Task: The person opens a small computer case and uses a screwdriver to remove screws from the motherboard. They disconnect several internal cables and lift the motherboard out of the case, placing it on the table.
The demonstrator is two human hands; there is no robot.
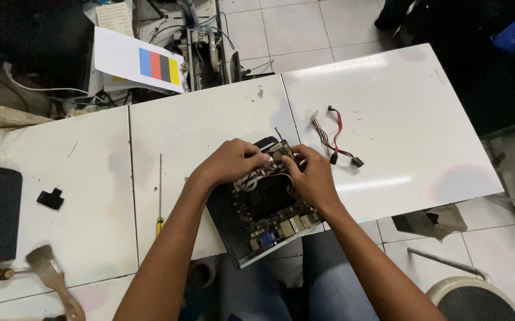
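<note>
A small computer circuit board in a shallow metal case lies at the near edge of the white table, partly over my lap. My left hand rests on the board's far left part, fingers curled over thin white and red wires. Touching it from the right, my right hand has its fingertips pinching at the same wires near a small component at the board's top. What the fingers grip is partly hidden.
A loose cable bundle with red wire and black plugs lies right of my hands. A long screwdriver with yellow handle lies to the left, with a small black part, a paintbrush, and a colour-striped white card beyond.
</note>
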